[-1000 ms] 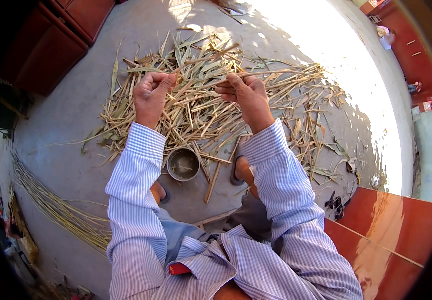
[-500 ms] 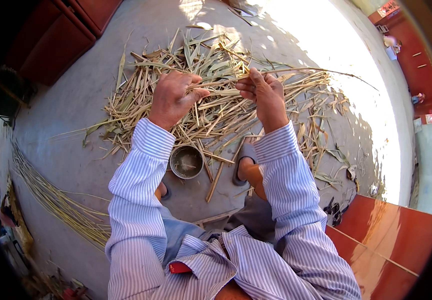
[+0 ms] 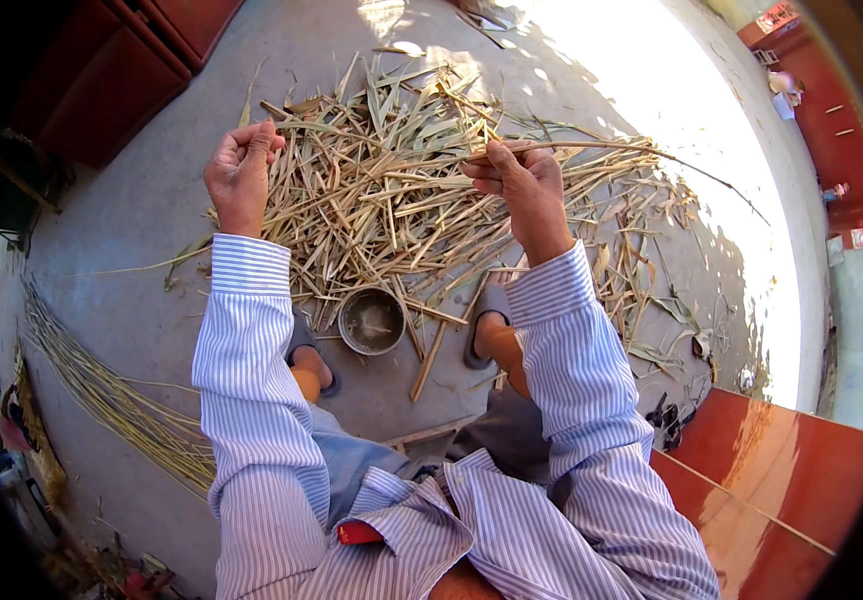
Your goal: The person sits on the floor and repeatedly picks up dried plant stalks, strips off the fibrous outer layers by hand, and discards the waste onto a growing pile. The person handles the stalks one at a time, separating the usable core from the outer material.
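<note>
My right hand (image 3: 524, 195) pinches a long thin plant stem (image 3: 642, 148) between thumb and fingers. The stem curves away to the right and thins toward a drooping tip over the sunlit floor. Farther left, my left hand (image 3: 240, 180) is raised with its fingers curled together; whether anything is in them is hidden. Beneath and between both hands spreads a loose pile of dry stalk pieces and leaves (image 3: 392, 195). A round metal bowl (image 3: 372, 350) with murky liquid inside stands at the pile's near edge, between my feet.
A bundle of long, thin yellow-green stems (image 3: 117, 395) lies on the floor at left. Dark red furniture (image 3: 112, 75) stands at the far left. A glossy red-brown surface (image 3: 752, 460) is close by at lower right, with a dark tangled object (image 3: 667, 420) beside it.
My left hand has come off the stem and swung left, away from my right hand. My right hand stays nearly in place, with the stem reaching slightly farther right and lower.
</note>
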Available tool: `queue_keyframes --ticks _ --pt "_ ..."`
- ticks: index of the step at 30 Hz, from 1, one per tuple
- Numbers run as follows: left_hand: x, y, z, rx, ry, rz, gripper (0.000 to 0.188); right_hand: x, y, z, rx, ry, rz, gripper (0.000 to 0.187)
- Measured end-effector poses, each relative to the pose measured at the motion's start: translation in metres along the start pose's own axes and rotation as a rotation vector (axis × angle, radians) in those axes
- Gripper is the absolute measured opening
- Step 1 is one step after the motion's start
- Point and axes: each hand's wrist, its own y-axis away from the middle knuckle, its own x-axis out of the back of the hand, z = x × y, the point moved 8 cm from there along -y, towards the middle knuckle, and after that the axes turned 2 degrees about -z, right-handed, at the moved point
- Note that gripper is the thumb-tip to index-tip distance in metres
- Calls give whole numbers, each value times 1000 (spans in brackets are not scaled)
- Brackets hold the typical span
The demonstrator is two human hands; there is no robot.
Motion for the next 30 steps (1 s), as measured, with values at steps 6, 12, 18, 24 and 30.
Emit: queue_keyframes --ticks 6,12,18,24,30 --pt "-76 44 59 -511 -310 -374 26 -5 2 -3 34 -63 -25 26" --pt "-94 43 16 -117 -263 -612 22 20 3 -17 39 -76 118 26" --pt "-86 43 13 -476 -744 -593 22 33 2 -18 45 -136 121 23" --pt "-137 61 72 -314 -131 -538 19 -3 9 -18 9 -189 -44 22" --pt "-131 66 96 -555 -177 -275 14 -13 16 -21 13 -157 -38 23"
